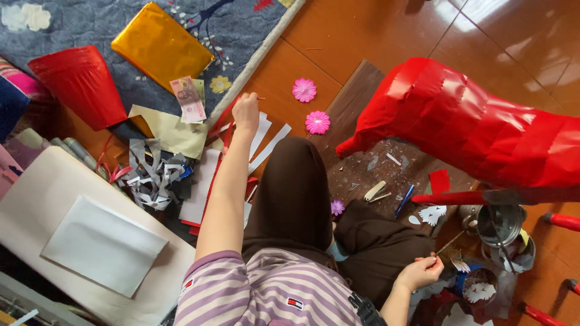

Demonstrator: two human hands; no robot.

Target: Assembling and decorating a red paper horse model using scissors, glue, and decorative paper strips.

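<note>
My left hand [246, 111] reaches forward over a pile of red and white paper strips [266, 142] at the edge of the rug. Its fingers are closed on something small, and a thin tip sticks out to the right. My right hand [420, 271] rests by my knee at the lower right and pinches a thin stick [448, 244]. The stick points up toward a metal pot [498, 223]. Two pink paper flowers [317, 122] lie on the floor just right of my left hand.
A large red paper-covered animal figure [477, 127] stands over a wooden board [362, 169] strewn with scraps, a blue pen and a small knife. On the blue rug lie gold foil [160, 45], red foil [81, 84], a banknote and grey cut-outs [151, 175]. White sheets lie at lower left.
</note>
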